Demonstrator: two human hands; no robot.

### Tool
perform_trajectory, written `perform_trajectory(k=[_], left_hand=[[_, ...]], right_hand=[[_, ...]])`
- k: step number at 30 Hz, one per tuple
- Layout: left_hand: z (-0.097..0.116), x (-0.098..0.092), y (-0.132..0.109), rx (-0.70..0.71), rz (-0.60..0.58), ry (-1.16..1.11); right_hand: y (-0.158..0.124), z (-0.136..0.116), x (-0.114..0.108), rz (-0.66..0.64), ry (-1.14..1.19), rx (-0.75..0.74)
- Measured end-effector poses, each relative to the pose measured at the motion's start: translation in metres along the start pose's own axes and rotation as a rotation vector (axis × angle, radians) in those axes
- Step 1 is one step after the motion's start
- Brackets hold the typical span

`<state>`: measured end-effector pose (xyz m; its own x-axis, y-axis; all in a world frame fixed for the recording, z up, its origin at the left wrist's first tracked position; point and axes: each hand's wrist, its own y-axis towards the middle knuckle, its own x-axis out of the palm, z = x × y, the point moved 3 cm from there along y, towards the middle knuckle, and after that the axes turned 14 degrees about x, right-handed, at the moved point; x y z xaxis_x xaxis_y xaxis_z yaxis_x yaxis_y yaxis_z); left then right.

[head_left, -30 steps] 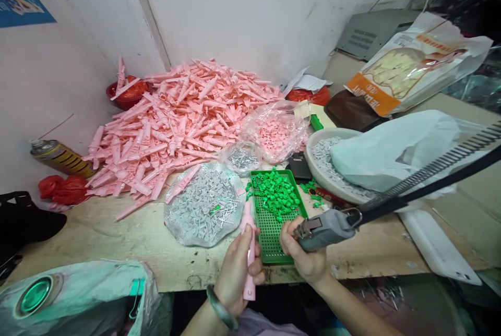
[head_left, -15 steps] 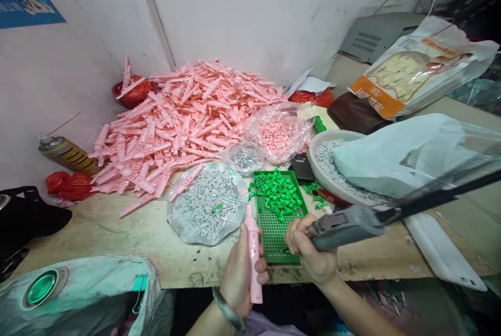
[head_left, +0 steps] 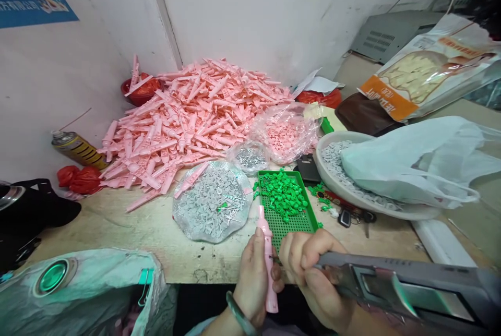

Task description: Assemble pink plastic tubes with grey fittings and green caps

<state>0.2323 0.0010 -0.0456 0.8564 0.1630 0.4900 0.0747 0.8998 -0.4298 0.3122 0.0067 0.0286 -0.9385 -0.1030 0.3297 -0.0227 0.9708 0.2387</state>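
My left hand (head_left: 256,273) is closed around a pink plastic tube (head_left: 268,258), which looks like a toy flute with a narrow mouthpiece end. The tube stands nearly upright, narrow end away from me, with small holes along its side. My right hand (head_left: 317,268) grips the front of a long grey electric screwdriver (head_left: 407,289) with a shiny lever on its side. The tool lies almost level, pointing left toward the tube; its tip is hidden by my fingers. Just beyond both hands sits a green perforated tray (head_left: 284,229) with small green parts (head_left: 284,195).
Left of the tray, a clear plastic sheet (head_left: 182,213) holds grey parts and pins. Behind lie a large pink pile (head_left: 188,111), a bag of pink pieces (head_left: 282,135) and a bag of pins (head_left: 250,157). A wide bowl (head_left: 324,153) and keys (head_left: 346,217) are right.
The screwdriver has swung down and nearer, from slanting up at the right to almost level. My left hand with the pink tube has shifted slightly right and down in the view.
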Motion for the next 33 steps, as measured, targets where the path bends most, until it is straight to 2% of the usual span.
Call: perform_trajectory(k=[4,7,10,13,18,33], left_hand=[[-0.006,-0.002,0.002,-0.056,0.006,-0.083],[-0.012,-0.004,0.003,-0.265,-0.033,-0.268],[-0.009,-0.005,0.0,-0.497,-0.1,-0.451],[-0.001,-0.008,-0.002,-0.607,-0.08,-0.503],[0.006,-0.01,-0.003,-0.583,-0.028,-0.453],[0.002,-0.012,0.001,-0.447,0.022,-0.37]], right_hand=[[0.002,-0.002,0.0,-0.021,0.007,0.002],[0.002,-0.007,-0.002,-0.032,0.01,0.035],[0.003,-0.01,-0.004,-0.03,0.0,0.053],[0.004,-0.012,-0.004,-0.036,0.016,0.022],[0.004,-0.013,-0.002,-0.058,0.034,0.022],[0.002,-0.016,-0.005,-0.033,0.006,0.027]])
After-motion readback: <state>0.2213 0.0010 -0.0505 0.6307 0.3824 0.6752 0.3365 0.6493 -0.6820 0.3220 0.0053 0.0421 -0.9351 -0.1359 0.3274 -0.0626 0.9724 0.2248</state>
